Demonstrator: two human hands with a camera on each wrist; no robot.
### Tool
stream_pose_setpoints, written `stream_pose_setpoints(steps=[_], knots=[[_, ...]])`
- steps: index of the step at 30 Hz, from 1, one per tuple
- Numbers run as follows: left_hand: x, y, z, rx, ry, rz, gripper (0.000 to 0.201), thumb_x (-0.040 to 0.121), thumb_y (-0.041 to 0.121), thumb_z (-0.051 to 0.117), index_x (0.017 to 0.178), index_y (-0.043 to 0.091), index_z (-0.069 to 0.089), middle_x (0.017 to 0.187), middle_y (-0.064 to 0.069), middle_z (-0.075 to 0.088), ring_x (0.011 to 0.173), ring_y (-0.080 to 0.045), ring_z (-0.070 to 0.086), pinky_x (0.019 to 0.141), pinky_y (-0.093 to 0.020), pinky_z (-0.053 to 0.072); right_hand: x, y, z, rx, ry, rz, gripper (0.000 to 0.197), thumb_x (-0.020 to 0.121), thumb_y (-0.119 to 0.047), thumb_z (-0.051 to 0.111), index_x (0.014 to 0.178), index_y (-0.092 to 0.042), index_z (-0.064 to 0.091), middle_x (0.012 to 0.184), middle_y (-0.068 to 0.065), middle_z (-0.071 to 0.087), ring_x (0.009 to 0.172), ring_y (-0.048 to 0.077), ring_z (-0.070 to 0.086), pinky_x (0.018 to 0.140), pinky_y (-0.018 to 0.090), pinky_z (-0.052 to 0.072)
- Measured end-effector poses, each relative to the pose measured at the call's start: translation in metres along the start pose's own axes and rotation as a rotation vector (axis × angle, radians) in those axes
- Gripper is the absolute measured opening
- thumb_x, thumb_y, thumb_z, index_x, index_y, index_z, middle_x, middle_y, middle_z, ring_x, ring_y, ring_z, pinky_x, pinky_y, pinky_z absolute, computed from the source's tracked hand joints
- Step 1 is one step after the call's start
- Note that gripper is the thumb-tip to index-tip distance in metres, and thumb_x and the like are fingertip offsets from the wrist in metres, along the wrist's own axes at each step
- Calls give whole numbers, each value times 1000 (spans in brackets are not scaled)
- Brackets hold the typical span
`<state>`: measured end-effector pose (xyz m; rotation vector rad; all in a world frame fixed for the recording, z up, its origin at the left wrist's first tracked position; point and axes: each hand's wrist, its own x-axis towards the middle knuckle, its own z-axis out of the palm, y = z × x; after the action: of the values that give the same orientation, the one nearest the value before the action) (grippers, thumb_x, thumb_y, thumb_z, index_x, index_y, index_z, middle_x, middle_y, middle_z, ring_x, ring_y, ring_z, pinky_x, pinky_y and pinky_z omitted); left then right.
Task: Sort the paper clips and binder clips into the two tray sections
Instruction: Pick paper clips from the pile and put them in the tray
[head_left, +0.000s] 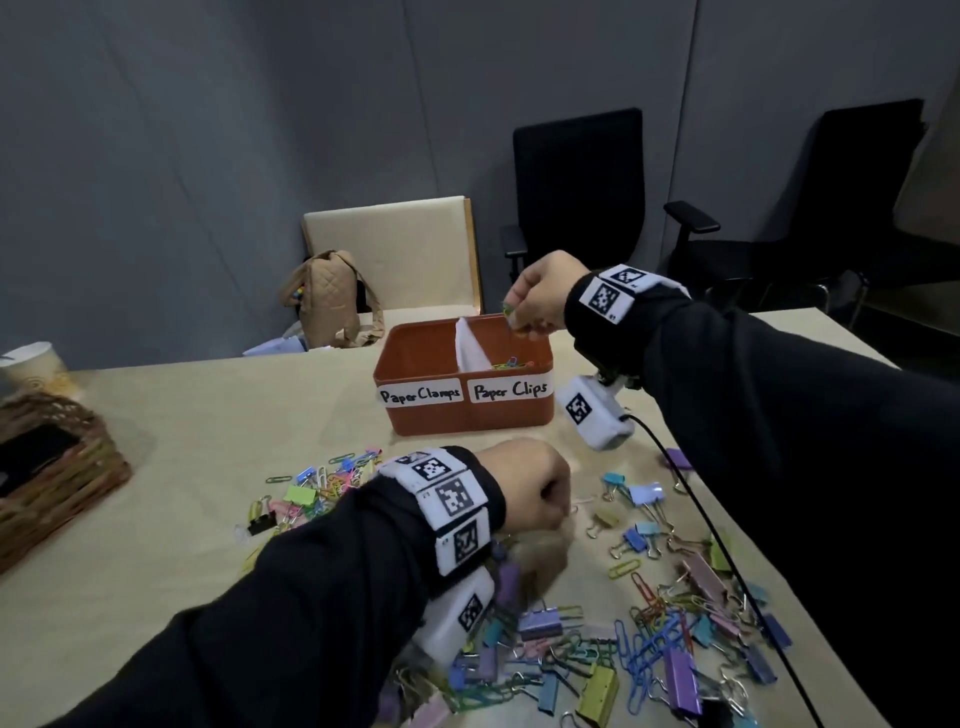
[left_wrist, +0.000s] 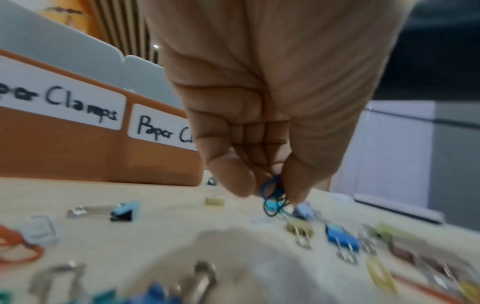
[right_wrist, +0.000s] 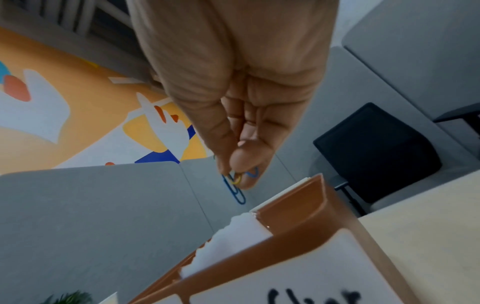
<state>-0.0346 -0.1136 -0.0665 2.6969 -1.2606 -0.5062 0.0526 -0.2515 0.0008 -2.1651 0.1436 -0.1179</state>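
Note:
An orange tray (head_left: 467, 415) stands mid-table, split by a white divider (head_left: 470, 348) into sections labelled "Paper Clamps" and "Paper Clips". Some paper clips (head_left: 511, 364) lie in the right section. My right hand (head_left: 535, 304) hovers above that section and pinches a few paper clips (right_wrist: 235, 184), blue and yellow. My left hand (head_left: 535, 493) is low over the loose pile, pinching a bunch of blue and green paper clips (left_wrist: 274, 196) just above the table. Coloured binder clips (head_left: 647, 491) and paper clips (head_left: 644, 644) lie scattered at the front.
A woven basket (head_left: 57, 467) and a paper cup (head_left: 36, 366) sit at the left edge. A tan backpack (head_left: 324, 301) rests on a chair behind the table. Black office chairs (head_left: 579, 182) stand at the back right. A black cable (head_left: 727, 561) crosses the right pile.

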Motion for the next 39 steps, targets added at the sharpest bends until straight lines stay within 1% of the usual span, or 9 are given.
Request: stream_pose_setpoints(steps=[6,11,16,18,21,24,27,31,39], knots=[[2,-36,-33,-119,214,-109,8,89,15,62,87,23,63,83,12,62,85,-11,61,77,-23,48,-4,22,-6,-94,70,-55,13,91,-16,64,94,-7,73,89,11,73,82,22,71,71,33,60],[14,-53,-53,-173,509,-214,4,89,19,62,86,21,63,93,5,64,79,-13,60,68,-22,41,-50,42,-28,-171,-47,-57,8,88,-10,67,81,-7,70,72,7,70,58,15,65,58,29,57],[34,-57,-71,-211,663,-282,8,90,15,59,84,20,59,74,3,63,79,-20,66,72,-28,52,-92,67,-25,-577,-293,-38,8,80,-8,72,75,-14,73,62,-6,67,51,8,61,55,20,52],[38,-60,-73,-174,648,-309,1,89,16,63,90,17,63,82,1,64,87,-21,65,75,-26,48,-102,73,-21,-661,-378,-51,7,81,-9,72,77,-14,73,67,-7,68,52,7,61,55,18,51],[39,-60,-66,-66,638,-310,28,85,22,70,111,16,62,107,-2,59,99,-21,58,83,-28,44,-111,79,-15,-802,-495,-73,7,82,-10,69,82,-14,76,72,-11,68,58,3,59,63,22,54],[34,-45,-47,-2,591,-163,27,83,28,70,108,26,60,105,6,50,97,-15,53,83,-30,46,-111,87,-12,-903,-456,-110,9,81,-11,66,81,-15,75,82,-7,71,77,10,61,78,30,54],[35,-22,-23,48,283,-32,16,85,30,68,101,29,65,97,10,54,91,-10,55,75,-24,44,-108,93,-17,-923,-411,-69,9,83,-13,64,81,-15,72,83,-5,70,77,12,60,74,29,54],[47,2,5,118,10,80,37,88,27,63,123,36,60,111,4,56,94,-13,53,86,-32,47,-108,98,-23,-958,-440,-23,3,81,-15,69,81,-15,72,79,-5,69,74,13,61,70,28,54],[58,3,2,228,-11,27,30,92,27,58,121,28,66,117,0,66,107,-20,59,86,-25,46,-106,98,-20,-937,-344,-12,7,81,-24,68,76,-19,68,70,-6,62,74,16,60,66,27,51]])
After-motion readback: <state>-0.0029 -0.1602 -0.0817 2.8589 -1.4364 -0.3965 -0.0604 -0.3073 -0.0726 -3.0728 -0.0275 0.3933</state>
